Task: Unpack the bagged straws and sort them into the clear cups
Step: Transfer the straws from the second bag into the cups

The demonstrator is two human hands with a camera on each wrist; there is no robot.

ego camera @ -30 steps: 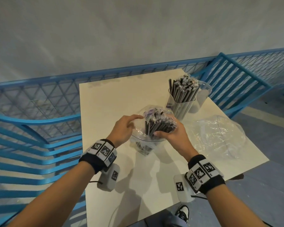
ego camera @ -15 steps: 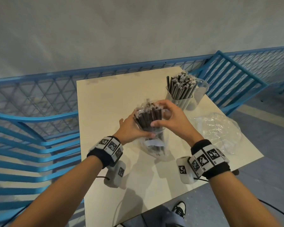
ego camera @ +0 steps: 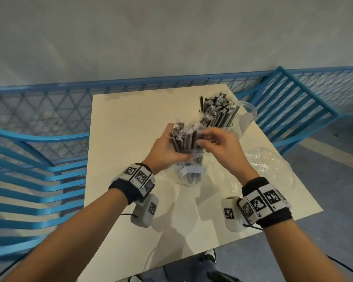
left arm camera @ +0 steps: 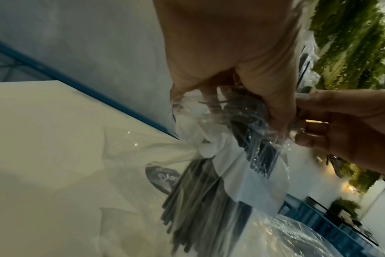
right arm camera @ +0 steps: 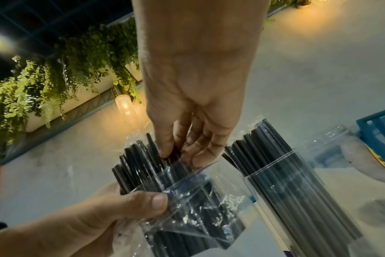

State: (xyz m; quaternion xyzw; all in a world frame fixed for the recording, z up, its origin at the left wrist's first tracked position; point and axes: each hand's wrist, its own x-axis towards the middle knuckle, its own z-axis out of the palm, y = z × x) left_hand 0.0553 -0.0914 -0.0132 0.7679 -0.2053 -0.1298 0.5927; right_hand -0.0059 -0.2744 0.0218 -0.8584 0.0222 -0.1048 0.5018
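Item: bundle of dark straws (ego camera: 184, 139) in a clear bag (ego camera: 189, 176), held upright over the middle of the bench (ego camera: 130, 123). Left hand (ego camera: 165, 151): grip curled around bag and bundle, thumb pressed on the plastic. Right hand (ego camera: 222, 147): fingers (right arm camera: 167, 144) loosely extended onto the straw tops, clasping nothing. Filled cup (ego camera: 220, 121) stood at 1 o'clock of the bundle; an empty crumpled bag (ego camera: 273, 167) lay at 4 o'clock.

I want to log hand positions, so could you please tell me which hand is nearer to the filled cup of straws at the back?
Right. The right hand sits just in front of the filled cup of straws; the left hand is farther to its left, gripping the bagged straws.
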